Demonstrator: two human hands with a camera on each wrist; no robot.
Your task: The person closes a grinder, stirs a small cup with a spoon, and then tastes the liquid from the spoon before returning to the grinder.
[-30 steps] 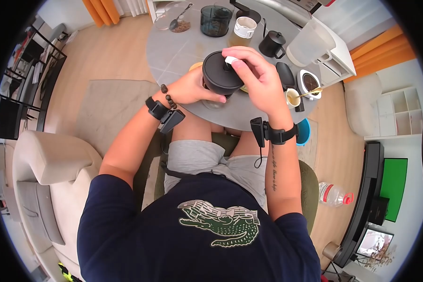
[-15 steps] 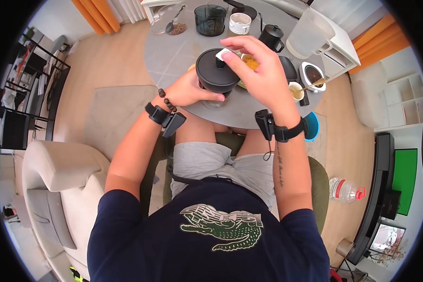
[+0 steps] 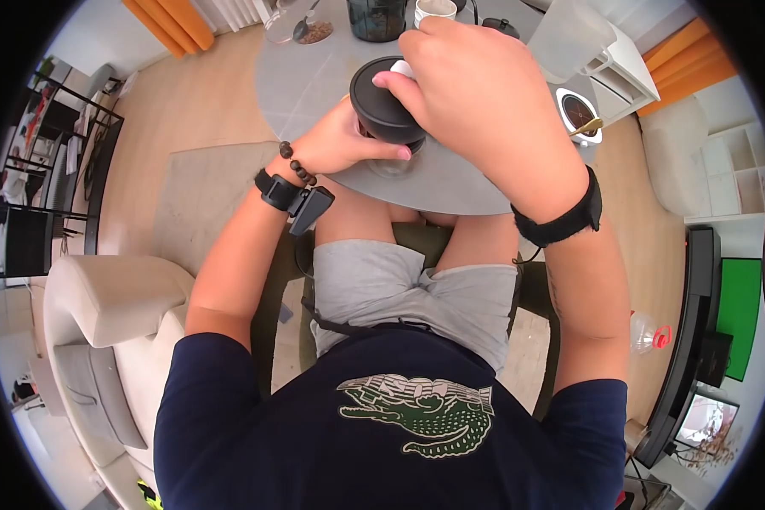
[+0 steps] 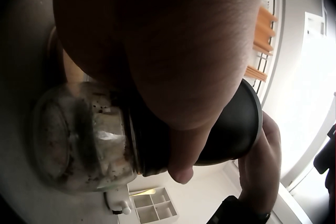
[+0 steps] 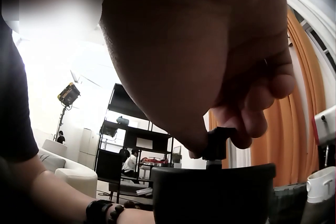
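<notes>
A black-topped grinder (image 3: 386, 100) with a clear glass base (image 4: 79, 137) stands upright on the grey table. My left hand (image 3: 340, 144) grips it around the black body just under the wide top, thumb lying across the front. Above the lid, my right hand (image 3: 476, 85) pinches the small knob (image 5: 215, 144) between thumb and fingers; the back of this hand hides most of the knob in the head view. Dark bits and pale pieces show inside the glass in the left wrist view.
Toward the table's (image 3: 306, 89) far side stand a dark clear container (image 3: 377, 19), a white cup (image 3: 434, 8) and a spoon (image 3: 304, 27). To the right are a clear pitcher (image 3: 569, 38) and a white scale-like object (image 3: 576, 112) with a gold spoon (image 3: 586, 127).
My right hand has swung round over the lid with its wrist turned outward, still at the knob. The left hand keeps its grip. The head view has shifted a little.
</notes>
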